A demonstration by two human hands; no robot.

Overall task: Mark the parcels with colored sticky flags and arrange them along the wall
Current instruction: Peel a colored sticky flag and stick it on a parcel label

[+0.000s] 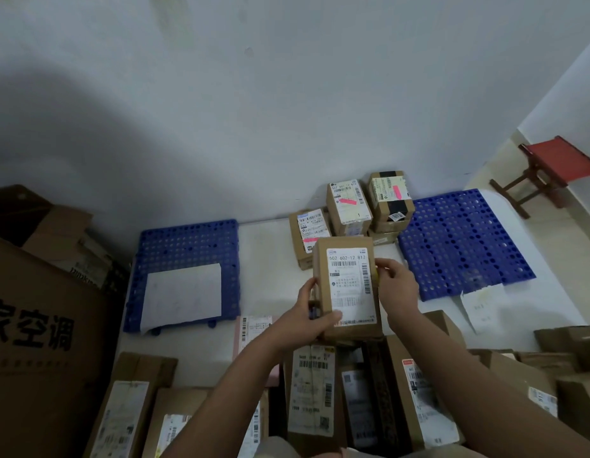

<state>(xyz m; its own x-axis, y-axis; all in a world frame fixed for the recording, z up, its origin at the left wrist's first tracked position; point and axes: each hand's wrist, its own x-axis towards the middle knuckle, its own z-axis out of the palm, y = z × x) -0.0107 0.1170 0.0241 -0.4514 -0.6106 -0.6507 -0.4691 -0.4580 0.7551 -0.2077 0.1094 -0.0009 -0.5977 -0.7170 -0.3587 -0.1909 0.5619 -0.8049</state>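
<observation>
I hold a brown cardboard parcel (348, 285) with a white shipping label in front of me. My left hand (315, 317) grips its lower left corner, and also holds a small dark item that may be the sticky flag pad (314, 311). My right hand (396, 285) is at the parcel's right edge, pinching something small and yellowish there. Against the wall stand three parcels with pink flags on their labels: one on the left (308, 238), one in the middle (348, 206) and one on the right (390, 196).
Blue perforated plastic pallets lie on the white floor at left (188, 246) and right (462, 239); a white sheet (181, 295) rests on the left one. Several unflagged parcels (313, 395) crowd the foreground. A large carton (39, 342) stands at left, a red stool (554, 170) at far right.
</observation>
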